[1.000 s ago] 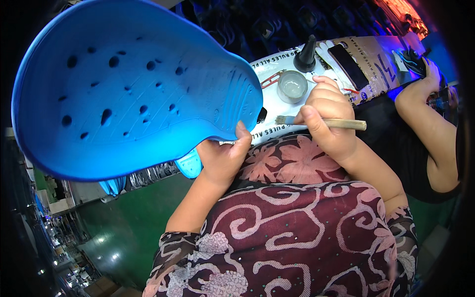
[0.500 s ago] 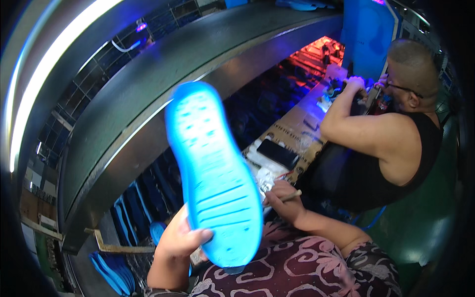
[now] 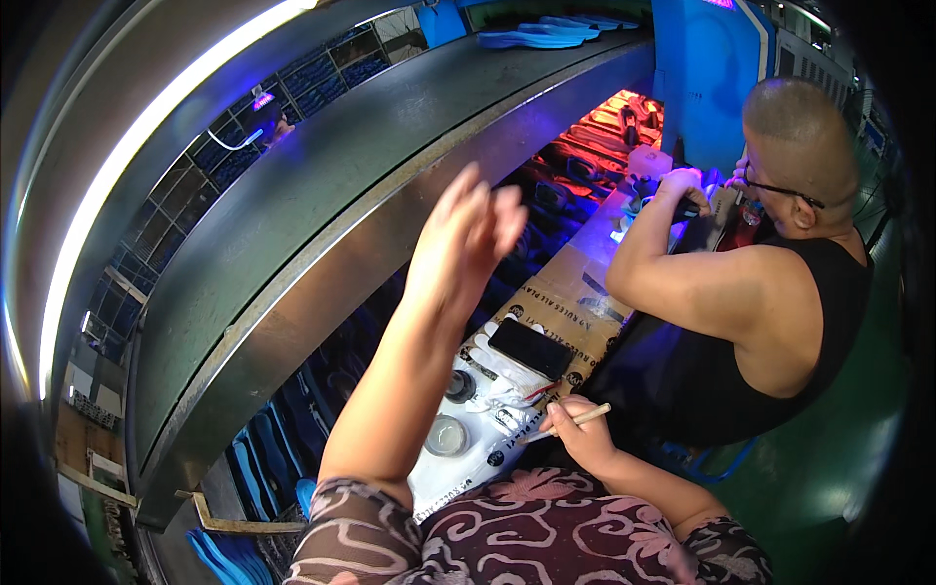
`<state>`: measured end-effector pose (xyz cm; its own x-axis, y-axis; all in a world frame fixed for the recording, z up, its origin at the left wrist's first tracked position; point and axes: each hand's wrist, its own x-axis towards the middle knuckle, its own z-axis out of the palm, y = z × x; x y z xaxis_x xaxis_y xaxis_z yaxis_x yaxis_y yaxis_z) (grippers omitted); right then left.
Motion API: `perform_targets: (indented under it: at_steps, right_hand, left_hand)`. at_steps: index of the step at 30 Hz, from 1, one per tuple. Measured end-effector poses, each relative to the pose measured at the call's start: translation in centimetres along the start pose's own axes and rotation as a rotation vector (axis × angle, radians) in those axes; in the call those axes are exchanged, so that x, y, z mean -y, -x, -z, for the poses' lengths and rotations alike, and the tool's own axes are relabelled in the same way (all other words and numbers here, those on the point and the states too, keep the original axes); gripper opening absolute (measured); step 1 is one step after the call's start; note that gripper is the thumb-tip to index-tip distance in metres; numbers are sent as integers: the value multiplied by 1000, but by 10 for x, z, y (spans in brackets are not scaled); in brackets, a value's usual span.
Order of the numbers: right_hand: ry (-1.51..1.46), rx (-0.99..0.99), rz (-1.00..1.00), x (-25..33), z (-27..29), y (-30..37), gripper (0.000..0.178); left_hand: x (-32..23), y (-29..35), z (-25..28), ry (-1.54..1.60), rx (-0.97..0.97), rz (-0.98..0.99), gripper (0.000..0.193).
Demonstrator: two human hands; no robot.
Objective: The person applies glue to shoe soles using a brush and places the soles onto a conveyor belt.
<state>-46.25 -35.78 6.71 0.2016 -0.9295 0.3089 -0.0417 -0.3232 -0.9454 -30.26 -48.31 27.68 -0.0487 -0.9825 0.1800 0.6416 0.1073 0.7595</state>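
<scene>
My left hand is raised beside the metal edge of the conveyor, its fingers blurred but apart, with nothing visible in them. In my right hand is a thin brush with a pale wooden handle, its tip pointing left over the cardboard-covered work surface. Left of that hand stand a small round jar with pale contents and a dark round container. Several blue shoe soles lie on the far end of the conveyor.
A phone rests on white cloth gloves. To the right, a co-worker in a black sleeveless top works with raised hands. Blue soles fill a rack under the conveyor; others lie lower left. Red-lit shoes show beyond.
The blue sole that was in my left hand has left it. That hand has moved up and away toward the conveyor. My right hand still holds the brush; the view has shifted slightly.
</scene>
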Motion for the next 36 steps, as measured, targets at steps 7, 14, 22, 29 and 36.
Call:
perform_targets:
  at_steps: [7,14,22,29,36]
  right_hand:
    - [-179,88,-238,-14,-23,15,34]
    - [-150,154,-220,-13,-64,20,37]
    - [-109,262,-250,-4,-103,12,26]
    - [213,313,15,-11,-131,-15,29]
    - [502,419,310,-41,-169,-22,23]
  left_hand:
    - [-22,276,234,-1043,-619,121,24]
    - [-35,556,354,-1939,-1193,700,72]
    - [1,576,381,-1409,-1124,418,25]
    - [-1,570,345,-1780,-1119,502,25]
    - [5,570,318,-346,-1321,234,40]
